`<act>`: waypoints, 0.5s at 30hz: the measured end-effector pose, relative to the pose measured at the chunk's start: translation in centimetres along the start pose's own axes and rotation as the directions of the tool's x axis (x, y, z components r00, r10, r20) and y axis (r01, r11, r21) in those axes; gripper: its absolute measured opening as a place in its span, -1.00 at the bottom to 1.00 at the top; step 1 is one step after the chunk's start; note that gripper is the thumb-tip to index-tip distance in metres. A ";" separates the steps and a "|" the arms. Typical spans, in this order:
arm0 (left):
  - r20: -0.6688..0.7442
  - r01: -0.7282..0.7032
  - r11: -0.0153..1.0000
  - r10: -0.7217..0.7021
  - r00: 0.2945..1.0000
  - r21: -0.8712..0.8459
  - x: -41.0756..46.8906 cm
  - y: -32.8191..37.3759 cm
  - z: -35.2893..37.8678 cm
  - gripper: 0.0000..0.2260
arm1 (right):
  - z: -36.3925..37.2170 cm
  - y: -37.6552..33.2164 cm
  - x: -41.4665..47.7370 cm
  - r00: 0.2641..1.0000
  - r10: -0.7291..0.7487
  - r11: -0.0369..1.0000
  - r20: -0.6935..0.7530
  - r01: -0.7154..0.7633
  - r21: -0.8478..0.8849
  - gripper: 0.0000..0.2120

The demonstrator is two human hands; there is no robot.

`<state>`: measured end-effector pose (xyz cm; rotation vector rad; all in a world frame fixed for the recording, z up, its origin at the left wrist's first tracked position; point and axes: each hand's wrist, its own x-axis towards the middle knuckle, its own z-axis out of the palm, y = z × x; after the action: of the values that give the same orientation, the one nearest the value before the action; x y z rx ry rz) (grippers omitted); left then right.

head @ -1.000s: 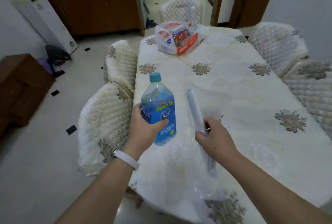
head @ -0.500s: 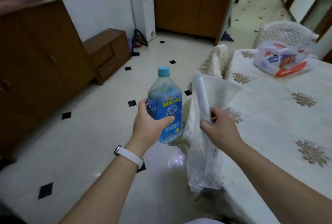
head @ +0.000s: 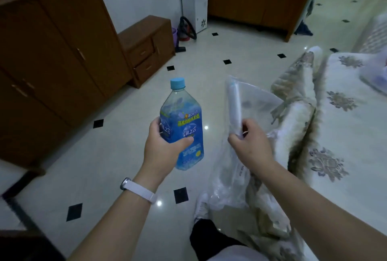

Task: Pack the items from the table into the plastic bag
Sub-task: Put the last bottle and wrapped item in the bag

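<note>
I've swung further from the tabletop (head: pixel 345 130), now well right of my fingers (head: pixel 156 128), bringing the bottle (head: pixel 184 122) and plastic bag (head: pixel 259 105) out over the floor (head: pixel 125 166). My left hand (head: pixel 163 153) is clamped round the upright bottle's waist; it looks full, so likely heavy and slick. Just right of it, my right hand (head: pixel 251 147) pinches the limp plastic bag against a white roll (head: pixel 234 107); I'd take its rim to open it.

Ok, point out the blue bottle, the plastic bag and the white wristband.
blue bottle (head: pixel 185 128): head view, on its label.
plastic bag (head: pixel 252 104): head view, on its clear upper panel.
white wristband (head: pixel 139 190): head view, on the strap.
</note>
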<state>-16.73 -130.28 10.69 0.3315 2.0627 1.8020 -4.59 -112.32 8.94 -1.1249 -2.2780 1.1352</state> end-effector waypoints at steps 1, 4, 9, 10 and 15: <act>-0.002 0.012 1.000 -0.012 1.000 0.012 2.1 0.0 0.2 -0.38 | 0.8 -0.1 2.1 1.000 0.015 1.000 -0.002 -0.015 0.014 -0.87; 0.012 0.035 0.997 -0.036 0.999 0.067 8.1 0.9 1.0 -0.41 | 2.5 -0.7 8.2 0.998 0.055 0.997 -0.022 -0.053 0.055 -0.86; 0.046 0.013 0.986 -0.021 0.999 0.164 17.6 4.3 2.9 -0.40 | 3.5 -2.4 17.5 0.993 0.105 0.990 -0.049 -0.099 0.105 -0.87; 0.050 0.006 0.986 -0.014 0.999 0.166 19.2 5.0 3.3 -0.38 | 3.5 -3.0 19.2 0.993 0.102 0.989 -0.055 -0.095 0.113 -0.88; 0.084 -0.050 0.989 0.039 0.996 0.139 25.9 7.5 4.7 -0.33 | 3.3 -5.6 25.1 0.991 0.099 0.983 -0.092 -0.083 0.161 -0.88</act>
<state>-38.51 -114.12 14.31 0.4858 2.1458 1.6424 -24.95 -96.29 10.51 -1.2054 -2.0416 1.2400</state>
